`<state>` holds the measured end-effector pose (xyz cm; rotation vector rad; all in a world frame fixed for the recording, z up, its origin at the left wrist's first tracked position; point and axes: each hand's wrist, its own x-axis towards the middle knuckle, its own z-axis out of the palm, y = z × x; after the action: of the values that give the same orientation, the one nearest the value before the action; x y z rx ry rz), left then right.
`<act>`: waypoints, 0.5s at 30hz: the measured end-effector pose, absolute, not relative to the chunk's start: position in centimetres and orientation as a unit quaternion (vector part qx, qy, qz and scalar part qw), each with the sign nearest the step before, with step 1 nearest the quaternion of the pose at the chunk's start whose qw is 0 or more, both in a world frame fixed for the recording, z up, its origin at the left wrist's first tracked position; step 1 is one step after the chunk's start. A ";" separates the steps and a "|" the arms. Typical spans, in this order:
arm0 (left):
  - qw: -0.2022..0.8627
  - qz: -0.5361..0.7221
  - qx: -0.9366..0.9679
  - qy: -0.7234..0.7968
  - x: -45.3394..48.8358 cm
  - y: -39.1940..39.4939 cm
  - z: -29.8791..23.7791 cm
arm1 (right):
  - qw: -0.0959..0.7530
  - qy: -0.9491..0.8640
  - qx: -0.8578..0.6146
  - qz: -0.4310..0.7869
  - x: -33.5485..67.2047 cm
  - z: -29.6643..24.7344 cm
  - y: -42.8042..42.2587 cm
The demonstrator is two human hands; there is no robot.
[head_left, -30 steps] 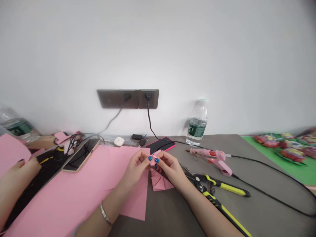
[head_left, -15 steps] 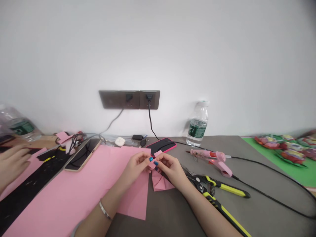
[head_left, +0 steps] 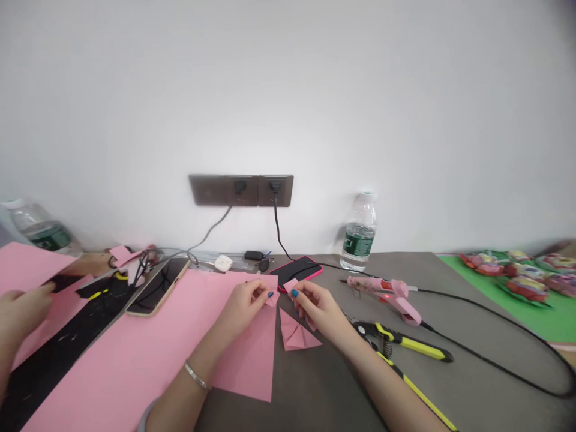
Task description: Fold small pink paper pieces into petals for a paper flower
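Observation:
My left hand is closed in a pinch on a small pink paper piece, above the edge of a large pink paper sheet. A short gap to the right, my right hand pinches another small piece of pink paper between thumb and fingers. Just below the hands lies a creased pink paper square on the grey table. Behind my right hand rests a phone with a pink rim. Wire strippers with yellow and black handles lie partly under my right forearm.
A pink glue gun with its cord lies to the right, near a water bottle. Paper flowers sit on green paper at far right. On the left are another phone and a co-worker's hand with pink paper.
My hands have drawn apart, each keeping a small pink paper piece. The creased square beneath shows more fully. At left, the co-worker's hand now holds up a pink sheet.

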<state>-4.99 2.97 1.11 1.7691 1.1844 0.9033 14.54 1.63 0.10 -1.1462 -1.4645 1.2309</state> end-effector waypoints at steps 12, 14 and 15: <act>0.487 0.377 0.685 0.389 -5.1 2.5 2.6 | 0.305 -0.716 -0.514 0.361 14.9 2.6 -0.6; 0.507 0.388 0.668 0.382 -4.9 2.4 2.5 | 0.361 -0.692 -0.480 0.400 14.6 2.5 0.0; 0.515 0.392 0.660 0.382 -4.8 2.4 2.4 | 0.383 -0.674 -0.470 0.422 14.5 2.5 0.2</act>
<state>-4.77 2.43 2.45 1.5853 0.9187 0.9418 14.52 0.23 2.54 -1.1982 -1.7187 1.0748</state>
